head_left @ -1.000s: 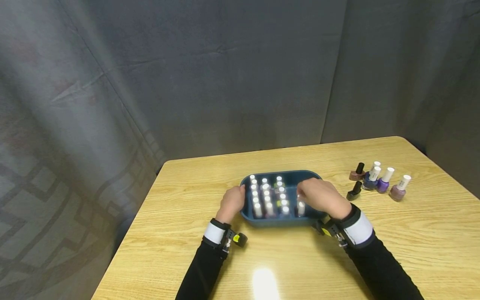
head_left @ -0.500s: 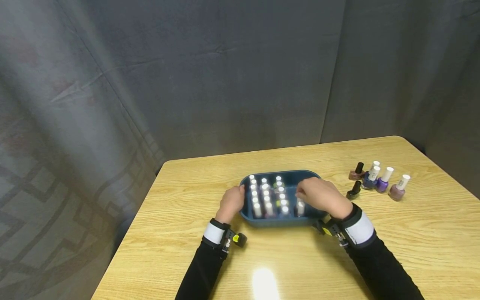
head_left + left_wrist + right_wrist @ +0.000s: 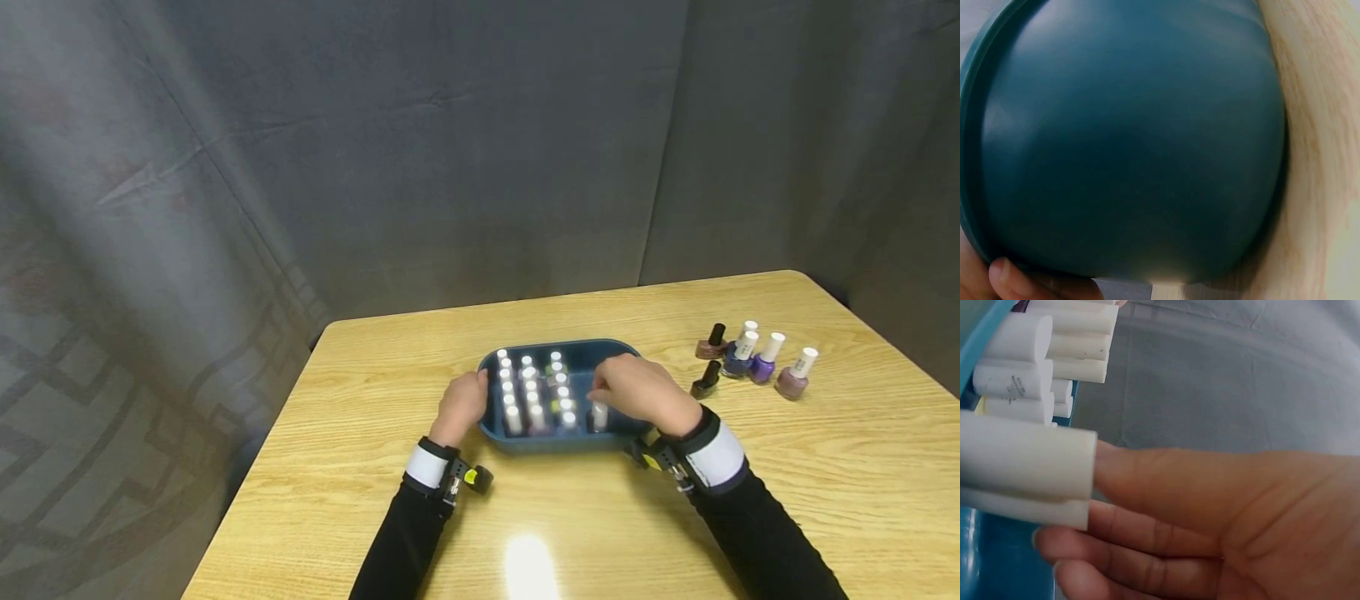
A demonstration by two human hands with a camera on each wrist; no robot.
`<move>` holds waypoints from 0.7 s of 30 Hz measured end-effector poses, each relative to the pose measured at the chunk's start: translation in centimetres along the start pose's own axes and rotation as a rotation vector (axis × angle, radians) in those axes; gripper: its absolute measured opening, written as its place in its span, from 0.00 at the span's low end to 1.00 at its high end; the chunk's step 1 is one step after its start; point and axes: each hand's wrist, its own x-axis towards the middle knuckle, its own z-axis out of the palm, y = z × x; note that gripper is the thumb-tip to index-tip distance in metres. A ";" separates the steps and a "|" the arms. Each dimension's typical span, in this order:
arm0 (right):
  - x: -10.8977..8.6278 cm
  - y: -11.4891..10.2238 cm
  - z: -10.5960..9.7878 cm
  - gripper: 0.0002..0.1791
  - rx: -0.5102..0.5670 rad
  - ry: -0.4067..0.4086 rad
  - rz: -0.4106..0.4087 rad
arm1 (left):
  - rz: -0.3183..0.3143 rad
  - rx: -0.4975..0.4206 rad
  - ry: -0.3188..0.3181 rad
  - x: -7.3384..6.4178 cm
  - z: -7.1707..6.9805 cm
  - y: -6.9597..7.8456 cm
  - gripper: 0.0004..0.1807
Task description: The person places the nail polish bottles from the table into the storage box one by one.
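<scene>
A dark blue plastic bin [image 3: 570, 446] sits mid-table, holding several white-capped nail polish bottles [image 3: 513, 419] upright in rows. My left hand [image 3: 462, 404] grips the bin's left end; the left wrist view shows its fingers [image 3: 1013, 281] curled at the rim. Inside the right half of the bin, my right hand [image 3: 641, 392] pinches a nail polish bottle, largely hidden behind a nearer white-capped bottle [image 3: 598, 417]. In the right wrist view, the thumb [image 3: 1147, 478] and curled fingers come up behind two white caps [image 3: 1029, 450]; the thumb's tip is hidden.
Right of the bin stands a loose group of bottles: a brown one [image 3: 711, 346], a small black-capped one [image 3: 706, 382], dark blue ones [image 3: 738, 363], a purple one [image 3: 764, 368] and a mauve one [image 3: 791, 382]. A grey curtain [image 3: 480, 167] hangs behind the wooden table [image 3: 360, 467].
My right hand's fingertips have shifted slightly toward me, nearer the front bottle in the bin's right half. The left hand and the bin stay where they were.
</scene>
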 end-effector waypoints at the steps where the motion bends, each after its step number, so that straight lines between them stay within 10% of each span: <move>1: 0.0 0.0 0.0 0.08 -0.002 0.001 0.004 | -0.003 0.001 -0.001 0.0 0.0 0.0 0.27; 21: 0.2 -0.3 0.4 0.08 -0.037 0.071 -0.012 | -0.040 0.005 -0.011 0.2 0.1 -0.3 0.28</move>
